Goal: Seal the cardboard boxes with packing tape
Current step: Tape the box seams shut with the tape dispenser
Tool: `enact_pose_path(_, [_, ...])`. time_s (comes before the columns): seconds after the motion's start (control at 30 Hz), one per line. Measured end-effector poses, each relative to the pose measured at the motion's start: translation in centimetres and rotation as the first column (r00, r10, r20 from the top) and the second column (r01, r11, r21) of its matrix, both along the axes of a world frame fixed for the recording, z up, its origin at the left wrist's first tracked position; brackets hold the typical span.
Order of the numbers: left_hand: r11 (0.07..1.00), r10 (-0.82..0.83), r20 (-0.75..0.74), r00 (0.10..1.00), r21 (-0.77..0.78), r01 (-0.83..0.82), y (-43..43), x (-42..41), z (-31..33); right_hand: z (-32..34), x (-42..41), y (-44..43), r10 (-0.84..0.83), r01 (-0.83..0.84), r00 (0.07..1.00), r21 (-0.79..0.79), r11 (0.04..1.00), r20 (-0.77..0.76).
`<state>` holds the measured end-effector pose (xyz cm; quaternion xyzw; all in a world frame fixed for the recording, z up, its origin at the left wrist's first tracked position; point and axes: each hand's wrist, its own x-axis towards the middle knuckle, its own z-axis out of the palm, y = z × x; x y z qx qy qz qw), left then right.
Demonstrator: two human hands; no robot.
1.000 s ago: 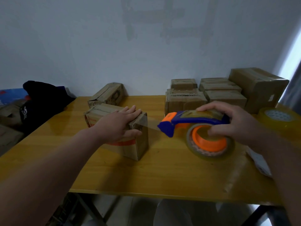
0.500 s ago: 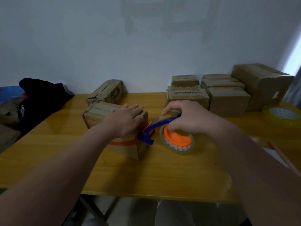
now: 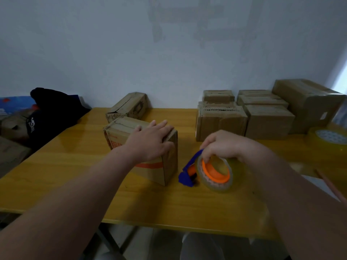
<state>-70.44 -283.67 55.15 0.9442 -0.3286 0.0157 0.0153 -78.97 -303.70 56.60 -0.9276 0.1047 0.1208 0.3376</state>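
**Box pinned flat, dispenser set down beside it**

Off the left edge of the tabletop [image 3: 62,177]: a dark bag [image 3: 54,117], no part of the job. Toward the middle, a little nearer the front edge than the back: the cardboard box [image 3: 122,132] being worked on. Pins it from above with the left hand [image 3: 150,141], fingers straight and flat across its right end, gripping nothing. Behind it, by the back edge: a second box [image 3: 129,106], top seam gaping a little. Just right of the pinned box, not touching it: the tape dispenser [image 3: 187,171], blue nose tipped down, clear roll on an orange hub. Clasps it from above with the right hand [image 3: 223,145], fingers curled round the handle. Probably light and hollow, that box, so apt to skid on the glossy wood; best held by pressing down beside the seam, on the stiffer edges rather than mid-flap. Toward the back right corner: stacked boxes [image 3: 266,121]. At the right edge: a spare roll [image 3: 328,137].
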Motion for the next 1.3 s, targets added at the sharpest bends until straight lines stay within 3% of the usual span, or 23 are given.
enact_pose_path(0.13, [0.992, -0.114, -0.088, 0.990, -0.065, 0.108, 0.7, -0.3, 0.8, -0.8, -0.8, -1.8, -0.157, 0.140, 0.978, 0.128, 0.982, 0.139])
enact_pose_path(0.23, [0.963, -0.262, -0.187, 0.947, -0.113, 0.244, 1.3, -0.8, 1.7, -2.0, -1.2, -2.3, -0.294, 0.267, 0.902, 0.126, 0.955, 0.316])
enact_pose_path(0.37, [0.950, -0.305, -0.139, 0.942, -0.117, 0.290, 1.5, -1.8, 1.5, -4.8, -1.2, -1.4, -0.414, 0.378, 0.808, 0.171, 0.910, 0.418])
enact_pose_path(0.47, [0.985, -0.130, 0.035, 0.991, -0.108, 0.133, 0.6, -2.6, -0.1, -6.6, -1.4, -0.9, -0.439, 0.405, 0.797, 0.174, 0.898, 0.414])
enact_pose_path(0.57, [0.997, 0.014, 0.187, 0.982, -0.082, 0.001, -0.7, -2.8, -1.6, -7.7, -1.5, -0.9, -0.431, 0.413, 0.798, 0.139, 0.900, 0.421])
enact_pose_path(0.87, [0.998, -0.042, 0.277, 0.960, -0.024, 0.051, -1.3, -2.3, -2.0, -4.9, -0.2, -1.2, -0.347, 0.386, 0.919, -0.247, 0.889, 0.187])
enact_pose_path(1.03, [0.993, -0.113, 0.235, 0.965, 0.001, 0.116, -0.7, -2.0, -1.6, -5.2, -0.2, -0.8, -0.434, 0.455, 0.883, -0.106, 0.884, 0.177])
enact_pose_path(1.3, [0.959, -0.282, 0.212, 0.936, 0.048, 0.278, 0.7, -0.5, -1.1, -3.3, -2.1, -2.5, -0.512, 0.411, 0.809, 0.344, 0.844, 0.290])
